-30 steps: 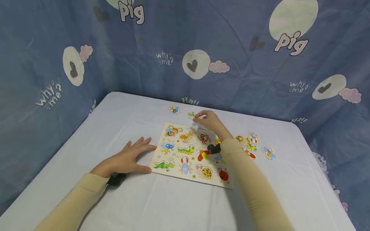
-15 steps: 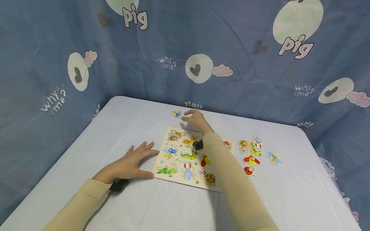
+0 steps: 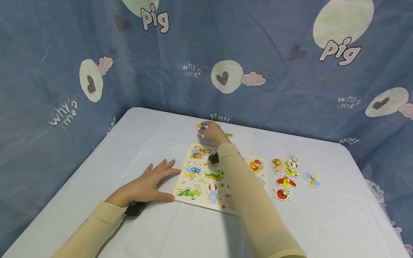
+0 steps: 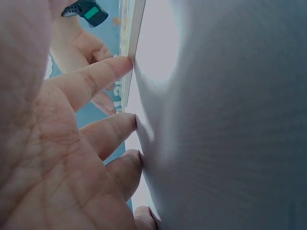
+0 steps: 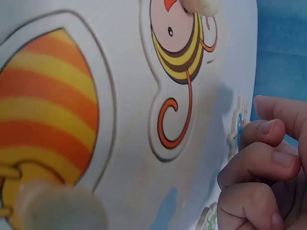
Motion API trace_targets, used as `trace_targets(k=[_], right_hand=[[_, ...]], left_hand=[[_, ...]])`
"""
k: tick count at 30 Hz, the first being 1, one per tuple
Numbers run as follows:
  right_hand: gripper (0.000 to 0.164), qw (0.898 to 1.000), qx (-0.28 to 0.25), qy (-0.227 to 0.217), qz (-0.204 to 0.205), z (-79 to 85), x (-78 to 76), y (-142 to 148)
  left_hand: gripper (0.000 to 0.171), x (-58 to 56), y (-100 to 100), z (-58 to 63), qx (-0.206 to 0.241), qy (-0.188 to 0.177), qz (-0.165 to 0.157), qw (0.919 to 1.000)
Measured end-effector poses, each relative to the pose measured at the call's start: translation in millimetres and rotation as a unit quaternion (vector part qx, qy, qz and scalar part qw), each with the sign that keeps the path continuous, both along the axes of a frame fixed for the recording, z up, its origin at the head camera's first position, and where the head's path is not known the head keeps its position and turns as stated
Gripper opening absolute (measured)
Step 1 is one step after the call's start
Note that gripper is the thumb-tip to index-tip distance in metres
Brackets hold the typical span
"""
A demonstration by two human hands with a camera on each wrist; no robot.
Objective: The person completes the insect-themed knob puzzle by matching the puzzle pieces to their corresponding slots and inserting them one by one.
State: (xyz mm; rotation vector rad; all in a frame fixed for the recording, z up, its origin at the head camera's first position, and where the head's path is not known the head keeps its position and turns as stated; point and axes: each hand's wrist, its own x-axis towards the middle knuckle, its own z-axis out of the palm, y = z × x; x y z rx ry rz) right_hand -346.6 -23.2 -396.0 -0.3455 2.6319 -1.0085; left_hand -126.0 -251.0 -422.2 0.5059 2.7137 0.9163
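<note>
A wooden insect puzzle board [image 3: 206,182] lies on the white table, with pictured insects and cut-out shapes. My left hand [image 3: 150,184] rests spread at its left side; in the left wrist view one straight finger [image 4: 117,67] touches the board's edge. At the far side of the table, my right hand [image 3: 213,132] is over a blue and yellow mosquito piece [image 3: 201,127], thumb and forefinger parted around it. The right wrist view shows this piece [image 5: 239,124] on the table just beyond the fingers [image 5: 252,163], which are bent. Part of the piece is hidden.
A green grasshopper piece [image 3: 229,135] lies beside the right wrist, partly covered. Right of the board are several loose pieces, among them a ladybug [image 3: 283,194], a red-winged insect [image 3: 286,181] and a blue-winged bee [image 3: 312,180]. A blue curtain [image 3: 161,79] hangs behind the table.
My right hand has moved left along the far edge, from the green grasshopper piece to the mosquito piece. The left hand stays at the board's side. The head view has shifted slightly.
</note>
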Motion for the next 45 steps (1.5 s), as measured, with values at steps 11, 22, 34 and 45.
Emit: trace_targets(k=[11,22,34,45], right_hand=[[0.041,0.999,0.008,0.031,-0.012,0.5,-0.6,-2.2],[0.012,0.999,-0.001,0.047,-0.016,2.4,3.5,-2.9],[0.034,0.997,0.045,0.049,-0.040,-3.8,2.9,-8.1],[0.040,0.996,0.072,0.051,-0.025,-4.1,3.8,-9.7]], left_hand=[[0.089,0.3,1.1,0.8,0.004,0.007,-0.003,1.0000],[0.087,-0.4,1.2,2.1,-0.001,0.006,0.000,1.0000],[0.086,0.7,0.6,2.8,-0.002,0.004,-0.001,1.0000],[0.087,2.3,0.5,3.7,-0.005,-0.003,0.001,1.0000]])
